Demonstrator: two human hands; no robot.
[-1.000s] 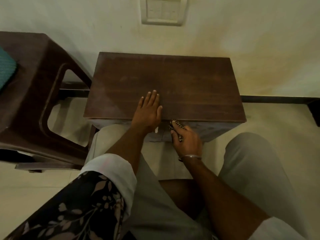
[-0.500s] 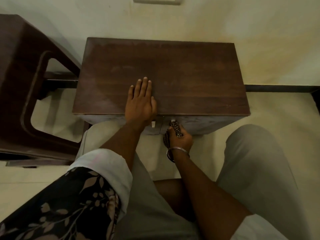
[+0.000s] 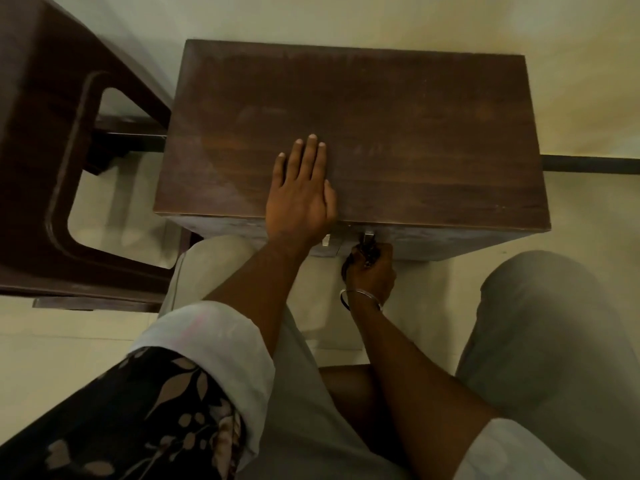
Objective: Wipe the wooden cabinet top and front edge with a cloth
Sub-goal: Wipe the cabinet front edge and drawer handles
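A dark wooden cabinet stands against the wall, seen from above. My left hand lies flat on its top near the front edge, fingers together and pointing away. My right hand is below the front edge, closed around a small dark patterned cloth pressed against the cabinet's front face beside two small metal handles. Most of the cloth is hidden in my fist.
A dark brown plastic chair stands close on the left of the cabinet. My knees in grey trousers flank the cabinet front. Pale tiled floor lies to the right, with a dark skirting strip along the wall.
My right hand with the cloth has slid down from the front edge onto the front face by the handles. The left hand stays flat on the top. The view has tilted downward.
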